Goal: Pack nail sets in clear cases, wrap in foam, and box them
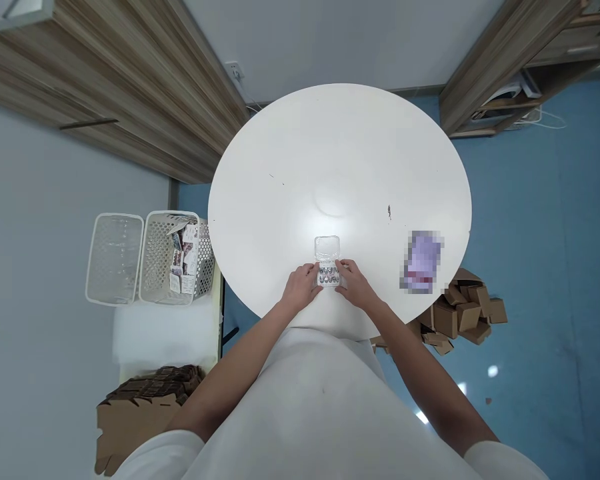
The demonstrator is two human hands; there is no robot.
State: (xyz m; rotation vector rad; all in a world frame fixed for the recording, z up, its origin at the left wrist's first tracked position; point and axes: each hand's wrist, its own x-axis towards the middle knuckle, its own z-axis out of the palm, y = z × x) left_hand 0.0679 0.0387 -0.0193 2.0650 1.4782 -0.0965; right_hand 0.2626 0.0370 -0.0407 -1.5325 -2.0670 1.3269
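Here I am at the round white bench [340, 147], both hands in at the near edge, and the small clear case [327, 248] sits right between them, flat on the bench, directly in front of me. Its lid stands open, hinged back on the far side, so I look straight down into the base. And there they are, small silvery pieces [329, 275] in two rows, too tiny from up here to tell what they are.

My left hand [300, 288] has the left side: fingers bent in against the upper corner, thumb at the lower one, gripping the case. My right hand [356, 287] mirrors it on the right side, fingers at the top corner, thumb below, closed on that edge just as snugly. Both forearms reach in from below, well apart at the elbows.

Over to my right on the bench, near the rim, lies a purple item [423, 260], blurred into blocks, so no reading it. Beyond it, down on the blue floor [530, 233], cardboard boxes [459, 319] lie heaped. Out to my left, a white perforated basket [206, 250] holds printed papers [189, 257], and nearer me sits stacked brown cardboard [135, 427].
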